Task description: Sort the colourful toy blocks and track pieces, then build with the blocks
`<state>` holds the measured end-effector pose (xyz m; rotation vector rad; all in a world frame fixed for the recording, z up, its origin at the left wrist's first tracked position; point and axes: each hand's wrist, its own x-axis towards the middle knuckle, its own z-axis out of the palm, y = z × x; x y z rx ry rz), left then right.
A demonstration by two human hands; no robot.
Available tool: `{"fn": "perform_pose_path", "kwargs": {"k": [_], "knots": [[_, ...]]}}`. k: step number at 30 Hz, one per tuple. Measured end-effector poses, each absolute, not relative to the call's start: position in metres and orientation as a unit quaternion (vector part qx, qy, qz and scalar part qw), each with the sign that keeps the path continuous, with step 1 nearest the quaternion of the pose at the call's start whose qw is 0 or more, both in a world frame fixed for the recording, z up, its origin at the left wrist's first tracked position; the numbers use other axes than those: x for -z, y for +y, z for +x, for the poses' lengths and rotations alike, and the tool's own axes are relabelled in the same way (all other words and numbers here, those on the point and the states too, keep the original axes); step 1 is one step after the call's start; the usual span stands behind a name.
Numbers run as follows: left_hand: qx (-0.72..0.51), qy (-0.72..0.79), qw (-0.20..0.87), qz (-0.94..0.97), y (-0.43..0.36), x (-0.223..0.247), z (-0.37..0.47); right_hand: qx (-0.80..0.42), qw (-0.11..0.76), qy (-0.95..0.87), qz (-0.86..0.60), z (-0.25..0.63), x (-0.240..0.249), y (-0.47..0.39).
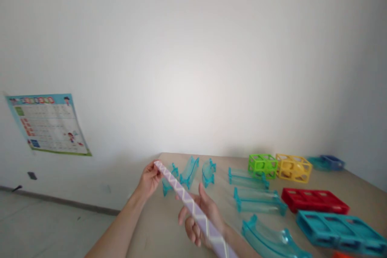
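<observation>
Purple strip [199, 217] is pinched at its upper tip by the left hand [150, 177]. It slopes toward five o'clock across the right hand [212, 209], whose fingers are loosely spread, perhaps touching it. At three o'clock lie a clear blue track [258, 200], then a red frame [316, 206].

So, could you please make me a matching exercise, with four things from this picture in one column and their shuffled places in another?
Things
1. Long lilac strip with white zigzag lines
2. Green openwork plastic block
3. Long red plastic block
4. Rectangular printed chart with a blue header

Places
A. On the white wall
B. Far end in the left hand
C. Just behind the opaque turquoise plastic block
D. Beside the yellow openwork plastic block

Right pairs: 1-B, 2-D, 3-C, 4-A.
</observation>
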<state>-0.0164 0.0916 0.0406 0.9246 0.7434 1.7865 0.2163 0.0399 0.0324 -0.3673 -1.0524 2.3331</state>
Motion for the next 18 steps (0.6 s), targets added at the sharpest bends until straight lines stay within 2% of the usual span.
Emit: {"fn": "perform_pose_path", "kwargs": {"k": [5, 7, 18], "knots": [[-0.649, 0.317, 0.529, 0.445, 0.082, -0.043, 0.002, -0.867, 0.220, -0.424, -0.140, 0.218, -0.025, 0.037], [-0.627, 0.324, 0.539, 0.461, 0.080, -0.045, 0.010, -0.848, 0.222, -0.455, -0.156, 0.216, -0.022, 0.035], [-0.612, 0.334, 0.538, 0.474, 0.060, -0.058, 0.058, -0.767, 0.371, -0.486, -0.197, 0.206, -0.028, 0.030]]}}
